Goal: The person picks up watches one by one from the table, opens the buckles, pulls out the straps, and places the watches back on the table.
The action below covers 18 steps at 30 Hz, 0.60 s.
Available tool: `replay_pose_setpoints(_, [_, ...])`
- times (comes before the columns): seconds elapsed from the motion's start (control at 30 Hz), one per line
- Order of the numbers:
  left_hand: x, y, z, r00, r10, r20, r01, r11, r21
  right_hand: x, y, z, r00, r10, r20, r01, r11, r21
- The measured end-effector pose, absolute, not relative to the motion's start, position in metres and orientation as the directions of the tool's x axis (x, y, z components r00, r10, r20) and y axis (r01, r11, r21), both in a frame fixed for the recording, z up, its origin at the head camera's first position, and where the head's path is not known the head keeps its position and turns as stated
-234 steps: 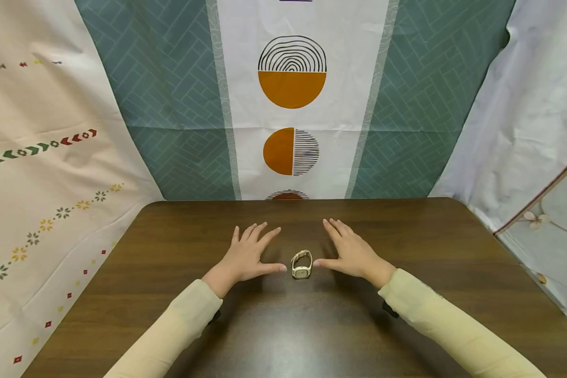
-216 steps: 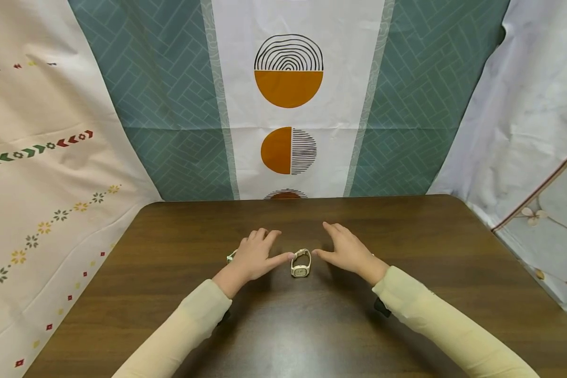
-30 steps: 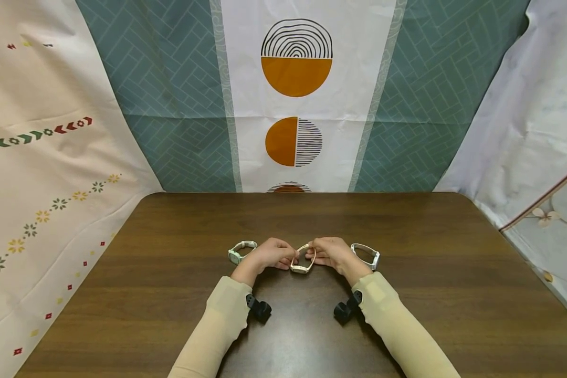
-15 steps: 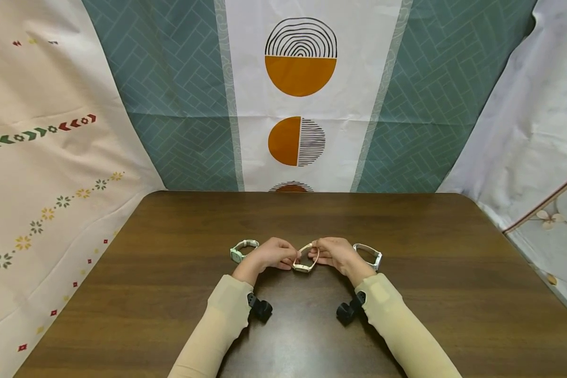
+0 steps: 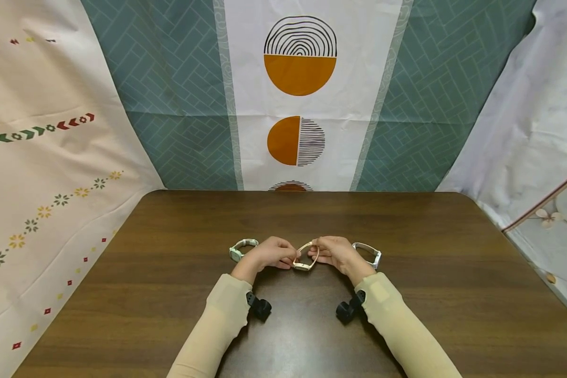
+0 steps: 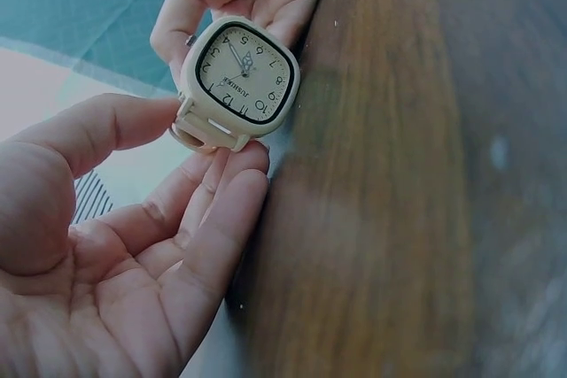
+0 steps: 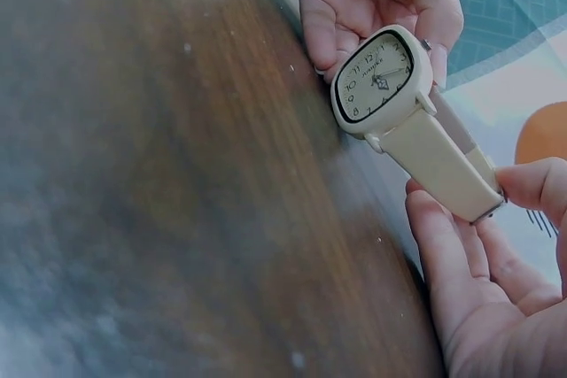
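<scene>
A cream wristwatch [image 5: 302, 266] with a rounded square dial is held between my two hands at the middle of the table. My left hand [image 5: 275, 253] pinches the strap close to the case, thumb against fingers. On the other side, my right hand [image 5: 336, 253] pinches the strap near its buckle end. Seen from the left wrist, the watch dial [image 6: 246, 75] faces the camera with its numerals upside down. In the right wrist view the cream strap [image 7: 443, 170] forms a loop running from the case to my right thumb.
A pale green watch [image 5: 236, 254] lies left of my left hand, partly covered by it. Beyond my right wrist lies a white watch [image 5: 375, 259]. The brown wooden table [image 5: 170, 315] ends at patterned cloth hangings [image 5: 184, 152] behind and at both sides.
Earlier both hands were spread beside the watch on the table; now they pinch its strap, and the side watches show. Over the last second the strap loop has tilted slightly right.
</scene>
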State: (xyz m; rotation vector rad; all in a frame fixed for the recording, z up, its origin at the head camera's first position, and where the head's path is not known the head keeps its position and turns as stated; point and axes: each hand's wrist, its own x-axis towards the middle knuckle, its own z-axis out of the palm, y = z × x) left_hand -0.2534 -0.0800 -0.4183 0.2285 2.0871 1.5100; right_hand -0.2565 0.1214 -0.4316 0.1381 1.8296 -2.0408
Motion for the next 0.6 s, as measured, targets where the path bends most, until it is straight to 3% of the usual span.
replay_pose_setpoints(0.6, [-0.2537, -0.0735, -0.4225, -0.89, 0.357, -0.284, -0.178, 0.303, 0.936, -0.2592, 0.1253, -0.4338, -0.901, -0.311, -0.302, 0.331, -0.044, -0.943])
